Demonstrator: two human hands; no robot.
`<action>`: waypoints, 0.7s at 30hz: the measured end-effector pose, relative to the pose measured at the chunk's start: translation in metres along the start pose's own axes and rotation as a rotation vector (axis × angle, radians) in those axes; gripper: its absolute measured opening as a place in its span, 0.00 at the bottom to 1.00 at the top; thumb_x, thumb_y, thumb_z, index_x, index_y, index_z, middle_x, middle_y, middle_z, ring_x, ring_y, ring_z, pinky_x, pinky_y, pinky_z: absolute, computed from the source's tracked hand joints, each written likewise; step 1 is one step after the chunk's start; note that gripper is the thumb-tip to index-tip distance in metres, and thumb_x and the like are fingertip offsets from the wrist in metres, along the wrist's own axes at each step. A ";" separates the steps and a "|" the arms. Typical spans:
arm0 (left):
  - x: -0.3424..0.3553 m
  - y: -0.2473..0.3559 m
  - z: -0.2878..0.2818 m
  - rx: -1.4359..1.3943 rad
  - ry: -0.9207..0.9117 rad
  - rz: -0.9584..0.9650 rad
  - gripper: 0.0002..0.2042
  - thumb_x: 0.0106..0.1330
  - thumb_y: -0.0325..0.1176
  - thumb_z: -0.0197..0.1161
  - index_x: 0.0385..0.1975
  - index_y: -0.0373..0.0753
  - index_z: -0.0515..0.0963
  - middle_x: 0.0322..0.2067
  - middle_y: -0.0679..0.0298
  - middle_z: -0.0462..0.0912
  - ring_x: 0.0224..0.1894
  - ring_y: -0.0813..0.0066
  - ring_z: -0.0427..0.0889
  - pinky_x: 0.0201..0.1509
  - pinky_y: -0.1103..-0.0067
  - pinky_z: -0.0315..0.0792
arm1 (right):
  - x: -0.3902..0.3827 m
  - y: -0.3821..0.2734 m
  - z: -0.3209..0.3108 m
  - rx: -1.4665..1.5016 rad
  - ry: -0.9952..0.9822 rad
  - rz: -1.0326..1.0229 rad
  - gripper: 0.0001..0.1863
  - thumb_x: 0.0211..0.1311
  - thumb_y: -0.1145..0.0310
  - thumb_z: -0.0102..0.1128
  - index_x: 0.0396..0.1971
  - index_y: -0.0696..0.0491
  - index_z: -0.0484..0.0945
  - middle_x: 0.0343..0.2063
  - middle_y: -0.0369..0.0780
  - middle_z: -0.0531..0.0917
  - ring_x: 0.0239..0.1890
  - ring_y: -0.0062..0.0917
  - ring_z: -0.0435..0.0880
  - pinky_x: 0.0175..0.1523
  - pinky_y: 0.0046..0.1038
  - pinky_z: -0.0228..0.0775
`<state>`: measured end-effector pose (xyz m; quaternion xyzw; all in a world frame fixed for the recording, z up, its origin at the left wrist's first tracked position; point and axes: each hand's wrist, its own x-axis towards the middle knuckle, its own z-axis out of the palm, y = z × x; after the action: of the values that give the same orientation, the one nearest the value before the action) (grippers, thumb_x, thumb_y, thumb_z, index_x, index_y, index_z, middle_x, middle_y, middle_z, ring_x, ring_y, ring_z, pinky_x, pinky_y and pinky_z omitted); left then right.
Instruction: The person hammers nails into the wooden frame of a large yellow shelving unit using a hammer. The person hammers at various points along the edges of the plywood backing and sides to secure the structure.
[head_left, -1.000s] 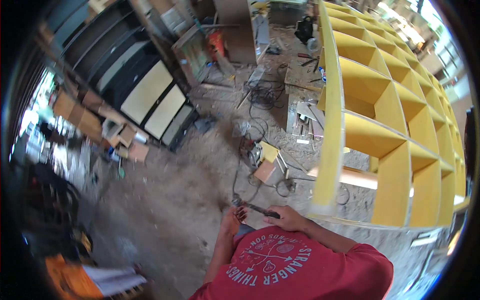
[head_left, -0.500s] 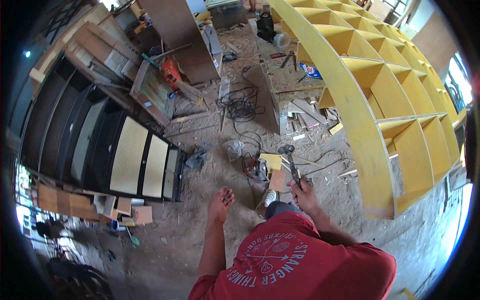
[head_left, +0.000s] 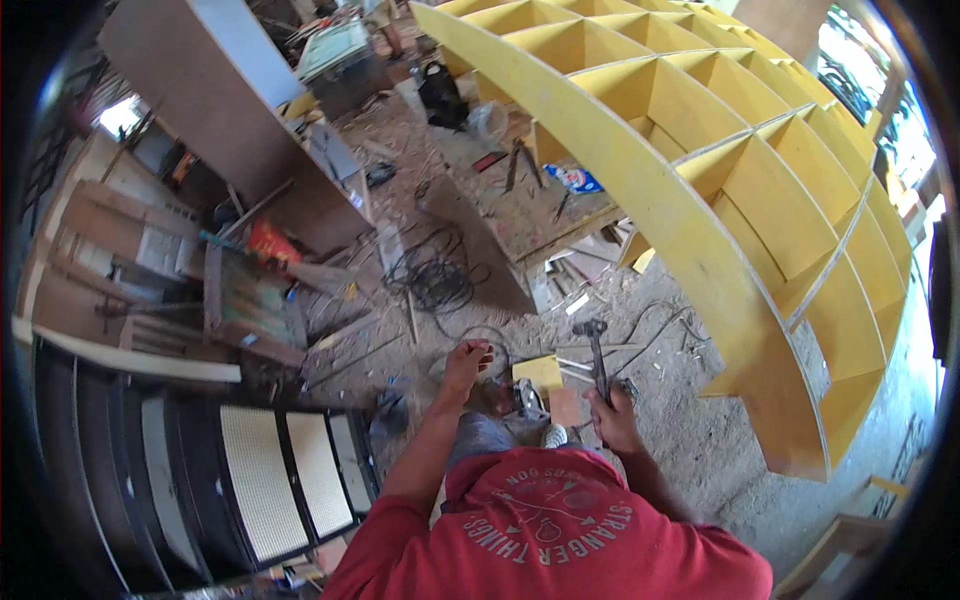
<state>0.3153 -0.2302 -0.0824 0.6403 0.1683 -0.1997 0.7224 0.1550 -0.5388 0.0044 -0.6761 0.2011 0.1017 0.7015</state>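
My right hand (head_left: 618, 418) is wrapped round the handle of a hammer (head_left: 600, 362), its dark head pointing up and away from me. My left hand (head_left: 466, 366) is raised ahead of my body with its fingers curled in; whatever may be inside them is too small to make out. Below and between the hands, on the dusty floor, lie a yellow board piece (head_left: 538, 373) and a brownish one (head_left: 566, 407). To the right stands a large yellow shelf frame (head_left: 690, 222) with many square compartments, apart from the hammer.
Tangled black cable (head_left: 438, 275) lies on the floor ahead. Beyond it stands a low worktable (head_left: 500, 205) with pliers-like tools and a blue packet (head_left: 573, 180). A black cabinet with light panels (head_left: 262, 480) is at left; a tall brown panel (head_left: 215, 90) stands at the far left.
My view has turned and moved forward, so the yellow frame and cabinet sit nearer. My left hand has risen farther ahead. The hammer stays in my right hand.
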 end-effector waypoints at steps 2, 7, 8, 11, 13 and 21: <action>0.068 0.021 0.001 0.059 -0.027 0.043 0.10 0.73 0.37 0.65 0.47 0.40 0.82 0.40 0.67 0.87 0.40 0.78 0.85 0.45 0.77 0.76 | 0.010 0.012 0.002 0.003 0.104 0.031 0.16 0.75 0.56 0.62 0.38 0.56 0.83 0.18 0.30 0.74 0.18 0.13 0.69 0.23 0.24 0.60; 0.242 0.078 0.026 0.461 -0.071 0.476 0.09 0.70 0.35 0.67 0.39 0.36 0.83 0.31 0.60 0.87 0.32 0.70 0.86 0.37 0.71 0.78 | 0.025 0.014 0.044 -0.133 0.463 0.119 0.13 0.75 0.59 0.62 0.38 0.55 0.83 0.14 0.29 0.71 0.11 0.13 0.66 0.15 0.25 0.55; 0.272 0.095 0.033 0.595 -0.039 0.555 0.09 0.68 0.35 0.67 0.40 0.35 0.83 0.32 0.57 0.87 0.33 0.65 0.87 0.39 0.69 0.78 | 0.029 0.016 0.058 -0.144 0.559 0.113 0.13 0.74 0.60 0.62 0.38 0.56 0.83 0.14 0.29 0.71 0.11 0.13 0.67 0.15 0.25 0.55; 0.345 0.142 0.055 0.708 0.015 0.627 0.11 0.65 0.34 0.69 0.42 0.35 0.84 0.34 0.51 0.87 0.37 0.55 0.88 0.43 0.65 0.79 | 0.038 -0.009 0.118 0.074 0.754 0.255 0.12 0.73 0.61 0.63 0.38 0.56 0.83 0.15 0.29 0.72 0.13 0.14 0.68 0.18 0.25 0.56; 0.383 0.161 0.063 0.693 0.035 0.630 0.11 0.64 0.34 0.69 0.43 0.35 0.84 0.36 0.49 0.87 0.40 0.51 0.88 0.45 0.64 0.80 | 0.041 0.002 0.149 0.239 0.920 0.295 0.12 0.73 0.62 0.64 0.37 0.56 0.82 0.15 0.28 0.72 0.14 0.13 0.68 0.19 0.24 0.56; 0.468 0.232 0.032 0.907 -0.146 0.704 0.14 0.66 0.23 0.64 0.51 0.36 0.84 0.44 0.49 0.87 0.48 0.55 0.87 0.54 0.66 0.79 | 0.075 -0.058 0.231 0.273 1.016 0.399 0.11 0.74 0.62 0.63 0.38 0.54 0.81 0.14 0.29 0.71 0.10 0.14 0.66 0.15 0.24 0.54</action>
<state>0.8359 -0.2724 -0.1127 0.8880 -0.2074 -0.0431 0.4082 0.2794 -0.3237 0.0266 -0.4922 0.6491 -0.1328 0.5646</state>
